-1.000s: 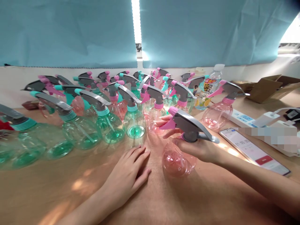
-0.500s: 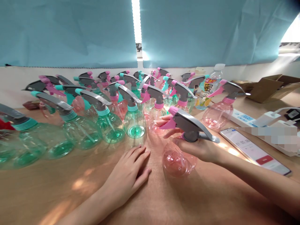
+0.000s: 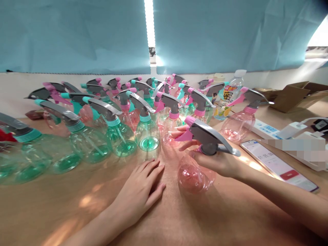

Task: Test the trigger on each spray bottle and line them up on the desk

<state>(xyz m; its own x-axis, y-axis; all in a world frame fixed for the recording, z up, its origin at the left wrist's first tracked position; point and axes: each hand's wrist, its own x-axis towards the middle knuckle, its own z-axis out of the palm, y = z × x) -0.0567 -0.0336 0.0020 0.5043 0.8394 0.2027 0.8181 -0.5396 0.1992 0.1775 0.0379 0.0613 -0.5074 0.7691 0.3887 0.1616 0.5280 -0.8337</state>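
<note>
My right hand (image 3: 217,160) is wrapped round the neck of a pink spray bottle (image 3: 192,176), whose grey and pink trigger head points left. The bottle is slightly tilted and its neck is mostly hidden by my fingers. My left hand (image 3: 145,182) lies flat on the wooden table (image 3: 102,212), fingers stretched out, holding nothing. Just beyond it stands a green spray bottle (image 3: 147,136) with a turquoise collar. Behind my right fingers is another pink spray bottle (image 3: 171,126).
Several green and pink spray bottles (image 3: 120,140) crowd the left and back. On the right are one more pink spray bottle (image 3: 238,124), a phone (image 3: 276,165), a white power strip (image 3: 266,128), a labelled drink bottle (image 3: 228,95) and a cardboard box (image 3: 289,97).
</note>
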